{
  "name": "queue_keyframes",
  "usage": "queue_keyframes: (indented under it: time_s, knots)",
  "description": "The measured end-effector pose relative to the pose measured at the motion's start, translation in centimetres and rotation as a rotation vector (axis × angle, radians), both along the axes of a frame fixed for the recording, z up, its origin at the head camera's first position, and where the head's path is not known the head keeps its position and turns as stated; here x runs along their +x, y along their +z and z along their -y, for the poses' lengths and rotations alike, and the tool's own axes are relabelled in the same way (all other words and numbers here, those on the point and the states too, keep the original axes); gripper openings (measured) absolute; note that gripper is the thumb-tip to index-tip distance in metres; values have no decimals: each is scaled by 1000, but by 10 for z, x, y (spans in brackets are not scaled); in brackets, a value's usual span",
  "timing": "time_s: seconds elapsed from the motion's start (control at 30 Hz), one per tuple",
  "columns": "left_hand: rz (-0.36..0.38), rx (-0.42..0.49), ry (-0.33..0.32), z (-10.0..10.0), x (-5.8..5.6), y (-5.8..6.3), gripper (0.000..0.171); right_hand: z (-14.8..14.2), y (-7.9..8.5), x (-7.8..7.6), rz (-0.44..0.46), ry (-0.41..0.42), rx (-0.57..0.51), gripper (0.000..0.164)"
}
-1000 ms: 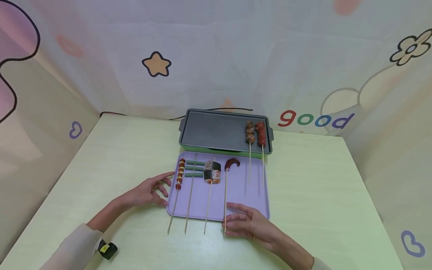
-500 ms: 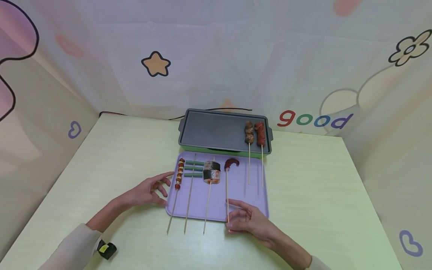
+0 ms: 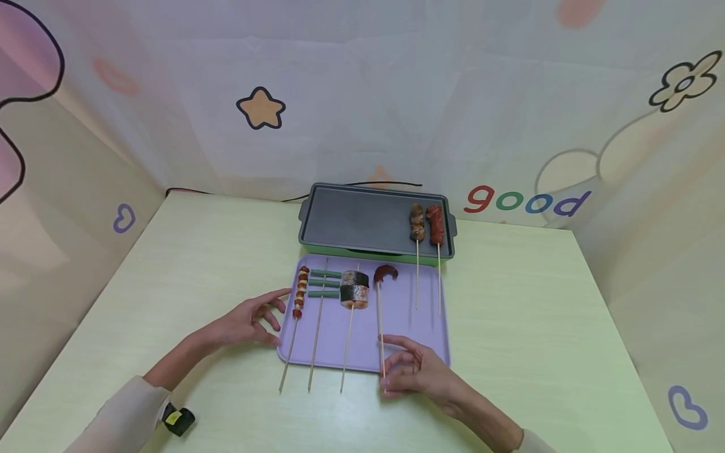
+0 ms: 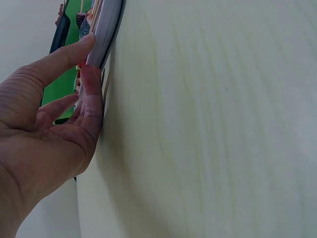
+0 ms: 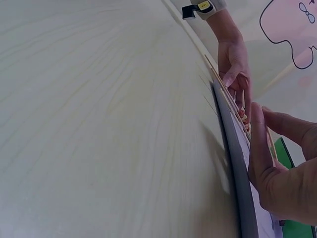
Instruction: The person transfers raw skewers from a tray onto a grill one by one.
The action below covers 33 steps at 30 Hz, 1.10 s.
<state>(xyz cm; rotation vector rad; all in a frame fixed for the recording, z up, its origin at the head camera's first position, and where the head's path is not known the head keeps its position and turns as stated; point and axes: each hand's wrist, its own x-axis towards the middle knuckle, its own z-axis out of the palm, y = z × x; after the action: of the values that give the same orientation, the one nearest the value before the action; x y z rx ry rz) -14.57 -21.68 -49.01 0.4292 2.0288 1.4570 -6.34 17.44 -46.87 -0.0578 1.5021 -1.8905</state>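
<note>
In the head view, my right hand (image 3: 421,374) pinches the lower end of a skewer (image 3: 381,327) between thumb and fingers. A curled dark-red food piece (image 3: 385,272) tips this skewer, over the purple tray (image 3: 416,340). My left hand (image 3: 249,321) touches the tray's left edge with spread, slightly bent fingers; the left wrist view shows its fingers (image 4: 91,89) against the rim. Nearest to it lies a skewer of small red and yellow pieces (image 3: 300,292). Beside that are a skewer with green sticks (image 3: 324,283) and one with thick black-and-pink rolls (image 3: 354,289).
Behind the tray stands a dark grill plate (image 3: 362,217) on a green base. Two skewers rest at its right side, one with brown pieces (image 3: 417,223) and one with a red sausage (image 3: 435,225). Their sticks extend over the tray. A patterned curtain (image 3: 362,94) hangs behind the table.
My right hand has shifted slightly right with the lower end of its skewer, so the stick now leans with its food end to the left. The left hand stays at the tray's edge.
</note>
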Motion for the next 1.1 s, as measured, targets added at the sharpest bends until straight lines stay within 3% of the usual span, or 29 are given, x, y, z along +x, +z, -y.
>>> queue_keyframes:
  time_s: [0.37,0.8,1.1]
  knots:
    - [-1,3,-2,0,0,0,93,0,1,5,-67,45,13,81]
    - [14,0,10,-1,0,2,95,5,10,12,-157,15,65,82]
    - [18,3,8,-1,0,2,95,10,18,8,-286,24,100,82]
